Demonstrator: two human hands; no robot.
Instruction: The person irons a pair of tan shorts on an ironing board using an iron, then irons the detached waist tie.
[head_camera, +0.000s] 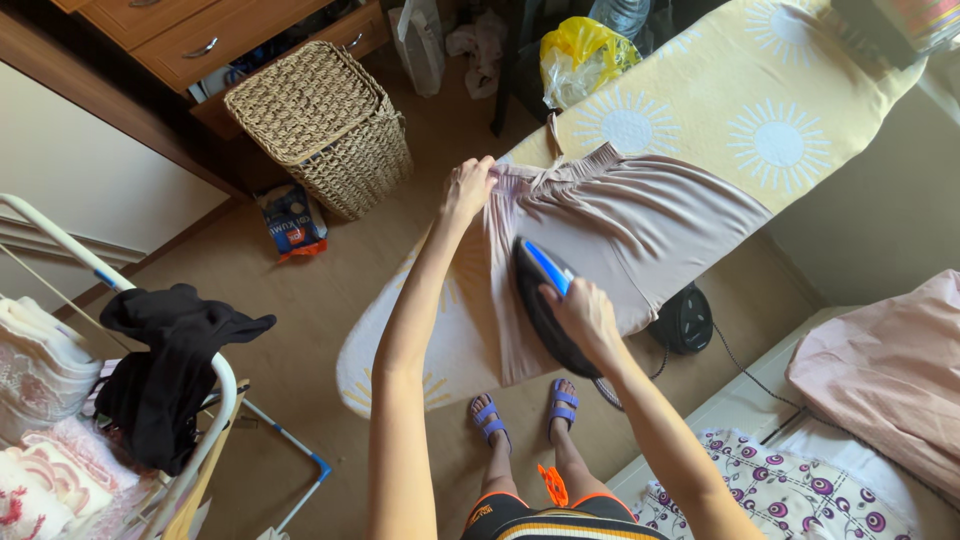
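Note:
A pale mauve garment (620, 225) with a gathered waistband lies spread across a yellow ironing board (740, 100) printed with sun shapes. My left hand (468, 187) grips the garment's waistband edge at the board's near side. My right hand (583, 312) is closed around the handle of a black and blue iron (540, 290), which rests flat on the cloth near its lower edge.
A woven wicker basket (325, 125) stands on the floor by wooden drawers (200, 40). A drying rack (120, 400) with a black cloth (165, 360) and towels is at left. A round black device (685, 320) with a cable sits under the board. A bed (880, 380) lies at right.

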